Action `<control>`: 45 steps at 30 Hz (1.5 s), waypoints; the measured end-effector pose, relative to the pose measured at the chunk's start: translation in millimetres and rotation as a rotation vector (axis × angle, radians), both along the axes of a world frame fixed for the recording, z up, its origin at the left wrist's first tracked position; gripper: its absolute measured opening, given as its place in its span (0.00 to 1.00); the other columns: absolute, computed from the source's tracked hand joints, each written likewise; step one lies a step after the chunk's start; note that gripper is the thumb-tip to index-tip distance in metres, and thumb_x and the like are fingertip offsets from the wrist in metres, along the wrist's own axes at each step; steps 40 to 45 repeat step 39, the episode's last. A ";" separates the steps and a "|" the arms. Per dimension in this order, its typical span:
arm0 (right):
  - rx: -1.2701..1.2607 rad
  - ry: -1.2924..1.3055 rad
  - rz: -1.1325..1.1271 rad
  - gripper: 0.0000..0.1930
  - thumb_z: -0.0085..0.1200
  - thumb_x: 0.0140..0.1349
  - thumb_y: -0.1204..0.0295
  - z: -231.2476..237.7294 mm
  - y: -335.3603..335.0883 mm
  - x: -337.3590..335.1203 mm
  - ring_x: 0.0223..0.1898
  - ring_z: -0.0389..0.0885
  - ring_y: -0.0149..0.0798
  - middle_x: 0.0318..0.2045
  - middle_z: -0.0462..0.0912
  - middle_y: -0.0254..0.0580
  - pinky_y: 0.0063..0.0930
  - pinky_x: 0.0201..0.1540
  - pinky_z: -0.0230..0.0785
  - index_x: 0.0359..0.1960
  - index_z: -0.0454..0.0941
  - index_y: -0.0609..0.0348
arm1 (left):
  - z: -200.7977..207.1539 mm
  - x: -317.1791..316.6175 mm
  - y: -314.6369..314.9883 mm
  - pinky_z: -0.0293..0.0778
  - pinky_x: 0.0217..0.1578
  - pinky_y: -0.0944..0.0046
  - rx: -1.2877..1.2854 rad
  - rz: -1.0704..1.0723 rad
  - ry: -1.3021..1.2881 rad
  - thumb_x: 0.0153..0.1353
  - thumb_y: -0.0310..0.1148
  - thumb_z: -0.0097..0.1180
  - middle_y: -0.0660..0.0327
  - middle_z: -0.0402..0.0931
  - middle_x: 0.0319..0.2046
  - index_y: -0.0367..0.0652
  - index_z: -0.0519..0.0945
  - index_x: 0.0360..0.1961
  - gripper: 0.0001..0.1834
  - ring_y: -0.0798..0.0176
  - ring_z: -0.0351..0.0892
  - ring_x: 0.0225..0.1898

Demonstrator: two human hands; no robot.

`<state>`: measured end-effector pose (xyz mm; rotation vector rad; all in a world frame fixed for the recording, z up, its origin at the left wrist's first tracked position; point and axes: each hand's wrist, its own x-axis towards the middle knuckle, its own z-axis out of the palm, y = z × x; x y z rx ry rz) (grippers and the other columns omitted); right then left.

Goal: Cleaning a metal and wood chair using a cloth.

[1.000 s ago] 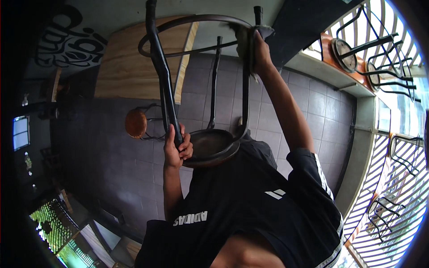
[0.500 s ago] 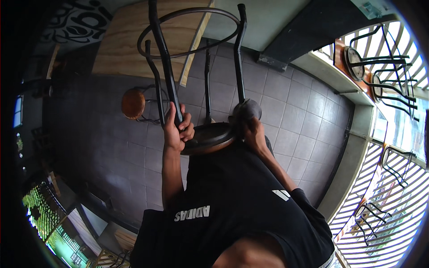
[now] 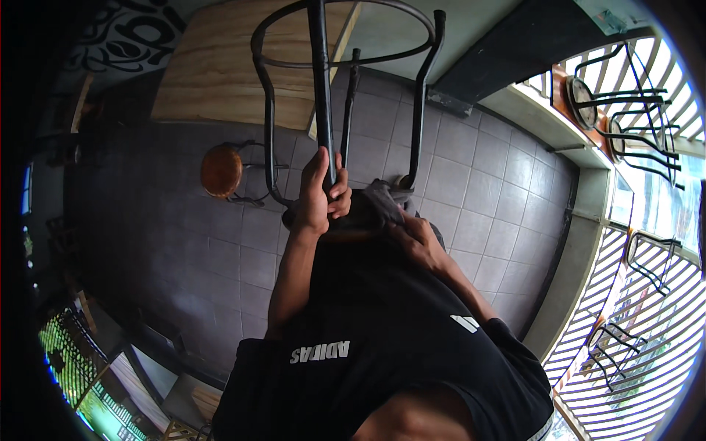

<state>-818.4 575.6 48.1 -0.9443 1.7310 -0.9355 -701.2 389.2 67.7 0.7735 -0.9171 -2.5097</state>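
A café or bar interior is indicated: grey tiled floor (image 3: 471, 169), a wooden table top (image 3: 220, 66), a round-seated bar stool (image 3: 223, 170), further metal stools (image 3: 625, 81) stacked by slatted windows (image 3: 647, 345)

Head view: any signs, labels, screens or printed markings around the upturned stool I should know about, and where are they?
Wall mural: upper left, above the wooden tabletop; white swirling shapes on black.
Shirt print: chest of the black shirt, low centre; white, upside down in this view.
Shirt mark: right shoulder; small white slanted bars.
Bright panel: far left edge; bluish, too small to tell if it is a screen.
No packages show.
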 end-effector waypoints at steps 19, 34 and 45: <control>-0.380 0.102 -0.001 0.08 0.53 0.51 0.77 12.0 -8.4 21.4 0.25 0.78 0.42 0.22 0.77 0.50 0.31 0.30 0.69 0.33 0.76 0.67 | 16.7 -0.5 -9.4 0.46 0.07 0.75 -0.074 -0.068 0.010 0.67 0.55 0.36 0.69 0.54 0.12 0.46 0.64 0.31 0.22 0.76 0.49 0.06; -0.384 0.108 -0.251 0.08 0.47 0.55 0.78 -22.9 -6.7 -8.0 0.32 0.77 0.36 0.28 0.79 0.47 0.28 0.39 0.69 0.35 0.76 0.68 | 29.7 -1.6 -27.3 0.45 0.07 0.73 -0.038 0.055 0.081 0.67 0.56 0.35 0.70 0.52 0.12 0.47 0.64 0.32 0.22 0.76 0.47 0.05; -0.484 0.335 0.335 0.11 0.53 0.53 0.71 11.0 -34.5 8.6 0.47 0.76 0.46 0.37 0.80 0.50 0.38 0.61 0.59 0.36 0.78 0.64 | 26.3 -16.4 -15.0 0.47 0.07 0.73 -0.042 0.046 0.051 0.67 0.55 0.36 0.67 0.55 0.12 0.47 0.65 0.35 0.21 0.73 0.48 0.05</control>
